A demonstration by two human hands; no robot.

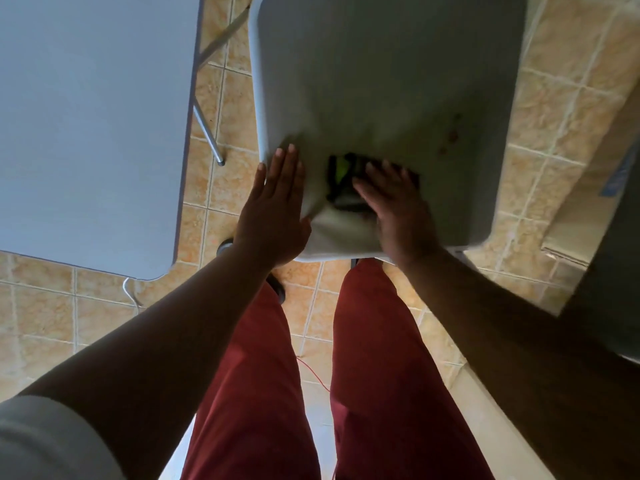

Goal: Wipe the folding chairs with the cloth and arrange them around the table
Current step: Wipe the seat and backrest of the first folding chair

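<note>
On the near edge of the chair seat (398, 81), the right hand (398, 206) lies flat, fingers spread, pressing a dark cloth (344, 181) with a green patch. The left hand (273, 209) rests open against the seat's left corner, gripping nothing. The tabletop (86, 116) stands just left, above tiled floor (554, 133).

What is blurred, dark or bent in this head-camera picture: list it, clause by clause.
Head view: the right hand and the dark and green cloth under it are smeared by motion; the left hand, flat at the chair seat edge, is sharper; the forearms sit in deep shadow against bright floor tiles; the wide lens bows the table edge.
</note>
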